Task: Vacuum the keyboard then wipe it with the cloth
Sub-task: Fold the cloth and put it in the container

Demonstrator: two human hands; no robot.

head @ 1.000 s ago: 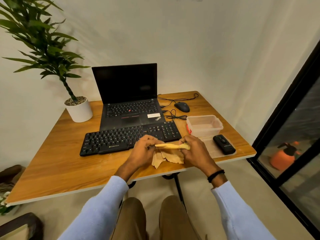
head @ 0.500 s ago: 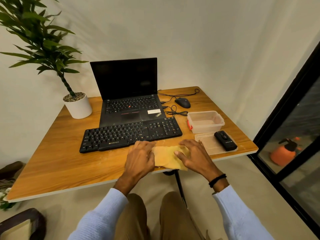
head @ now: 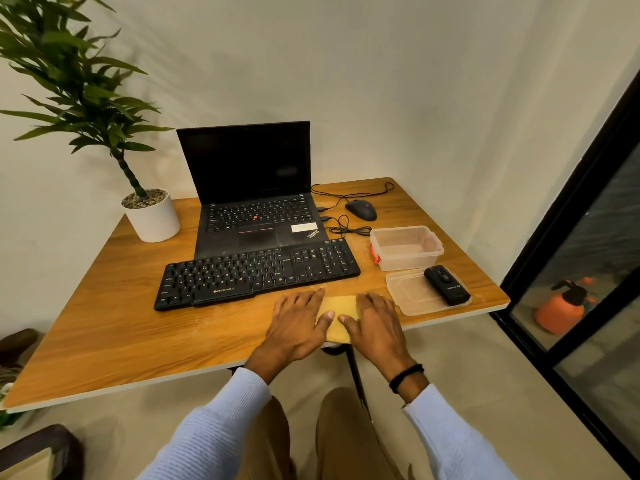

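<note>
A yellow cloth (head: pixel 341 311) lies folded flat on the wooden desk (head: pixel 114 323) near its front edge. My left hand (head: pixel 296 323) presses on the cloth's left side with straight fingers. My right hand (head: pixel 375 322) presses on its right side the same way, and both hands hide most of it. Just beyond the hands, the black keyboard (head: pixel 256 273) lies across the desk. A small black handheld vacuum (head: pixel 446 285) rests on a clear plastic lid (head: pixel 412 296) to the right.
An open black laptop (head: pixel 252 202) stands behind the keyboard. A wired mouse (head: pixel 361 209) and its cable lie at the back right. A clear plastic box (head: pixel 405 247) sits beside the keyboard's right end. A potted plant (head: pixel 152 214) stands at the back left.
A second ago both hands held the cloth bunched above the desk. They laid it down, folded it smaller and now press it flat with their fingers.
</note>
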